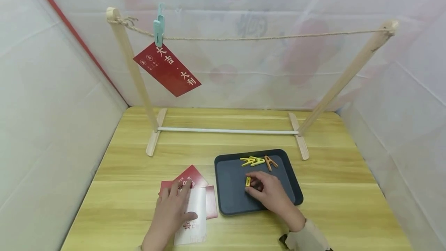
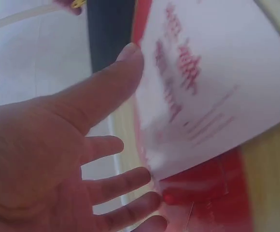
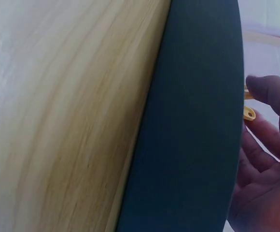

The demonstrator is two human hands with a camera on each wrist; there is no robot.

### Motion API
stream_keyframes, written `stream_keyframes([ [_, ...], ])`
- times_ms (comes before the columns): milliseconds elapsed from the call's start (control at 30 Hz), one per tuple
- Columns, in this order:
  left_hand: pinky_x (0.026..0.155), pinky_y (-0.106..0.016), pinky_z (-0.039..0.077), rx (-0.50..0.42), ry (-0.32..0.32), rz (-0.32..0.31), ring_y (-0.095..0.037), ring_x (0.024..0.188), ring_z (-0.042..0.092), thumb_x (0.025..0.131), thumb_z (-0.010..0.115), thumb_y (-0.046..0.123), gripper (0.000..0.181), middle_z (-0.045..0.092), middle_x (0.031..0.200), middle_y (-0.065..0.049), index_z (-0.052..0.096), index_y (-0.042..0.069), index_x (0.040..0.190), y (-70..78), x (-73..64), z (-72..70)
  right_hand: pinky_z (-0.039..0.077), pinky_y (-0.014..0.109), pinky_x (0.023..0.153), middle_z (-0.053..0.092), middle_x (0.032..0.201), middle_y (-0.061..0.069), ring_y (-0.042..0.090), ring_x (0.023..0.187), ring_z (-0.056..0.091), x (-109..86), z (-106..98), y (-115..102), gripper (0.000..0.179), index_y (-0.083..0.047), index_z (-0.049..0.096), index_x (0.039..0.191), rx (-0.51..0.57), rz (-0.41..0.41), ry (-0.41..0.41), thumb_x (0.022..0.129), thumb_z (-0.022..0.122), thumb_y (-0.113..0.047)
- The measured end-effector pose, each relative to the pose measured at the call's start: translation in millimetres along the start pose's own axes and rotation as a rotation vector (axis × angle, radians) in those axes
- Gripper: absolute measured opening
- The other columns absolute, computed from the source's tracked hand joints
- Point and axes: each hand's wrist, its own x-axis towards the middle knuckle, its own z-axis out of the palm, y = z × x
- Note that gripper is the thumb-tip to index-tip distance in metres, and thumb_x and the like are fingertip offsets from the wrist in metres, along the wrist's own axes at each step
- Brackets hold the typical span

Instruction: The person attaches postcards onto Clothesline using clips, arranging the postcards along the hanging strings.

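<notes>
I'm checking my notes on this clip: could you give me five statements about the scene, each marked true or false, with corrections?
1. The right hand pinches a yellow clothespin. True.
2. An orange clothespin lies in the dark tray. True.
3. The left hand is inside the dark tray. False: it is at the white card, to the left of the tray in the head view.
4. A red card hangs from the rope by a teal clothespin. True.
5. The teal clothespin is at the middle of the rope. False: it is near the rope's left end in the head view.
</notes>
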Motion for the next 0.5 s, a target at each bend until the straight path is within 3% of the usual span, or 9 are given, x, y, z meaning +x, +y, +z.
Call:
stream_keyframes([
  [167, 0.074, -0.049, 0.052, -0.004, -0.012, -0.006, -0.038, 0.103, 0.048, 0.052, 0.098, 0.044, 0.099, 0.055, 0.112, -0.018, 0.057, 0.014, 0.138, -7.3, 8.8, 6.7, 0.056, 0.025, 0.073, 0.068, 0.106, -0.011, 0.006, 0.094, 0.065, -1.4, 1, 1, 0.039, -0.015, 0.063, 0.13, 0.052, -0.032, -0.066, 0.094, 0.07, -0.027],
  [267, 0.065, -0.041, 0.047, -0.047, -0.024, -0.031, -0.034, 0.096, 0.045, 0.052, 0.097, 0.045, 0.095, 0.052, 0.104, -0.017, 0.059, 0.014, 0.134, -12.1, 13.9, 6.8, 0.056, 0.025, 0.073, 0.07, 0.104, -0.011, 0.005, 0.093, 0.066, -2.6, 0, 1, 0.039, -0.013, 0.061, 0.132, 0.081, -0.051, -0.074, 0.096, 0.068, -0.026],
  [400, 0.065, -0.033, 0.039, -0.187, -0.019, -0.064, -0.027, 0.091, 0.041, 0.061, 0.095, 0.036, 0.075, 0.045, 0.097, -0.011, 0.063, 0.011, 0.124, -16.8, 17.5, 3.2, 0.056, 0.024, 0.071, 0.07, 0.102, -0.009, 0.003, 0.089, 0.067, -3.3, -2, -1, 0.038, -0.011, 0.061, 0.131, 0.087, -0.068, -0.076, 0.096, 0.068, -0.024],
  [500, 0.066, -0.031, 0.04, -0.299, -0.009, -0.072, -0.021, 0.085, 0.044, 0.075, 0.089, 0.026, 0.054, 0.048, 0.098, -0.008, 0.063, 0.011, 0.12, -16.7, 18.0, -3.1, 0.057, 0.025, 0.073, 0.071, 0.102, -0.01, 0.002, 0.089, 0.067, -3.4, -5, -3, 0.043, -0.01, 0.058, 0.136, 0.072, -0.086, -0.089, 0.096, 0.067, -0.024],
])
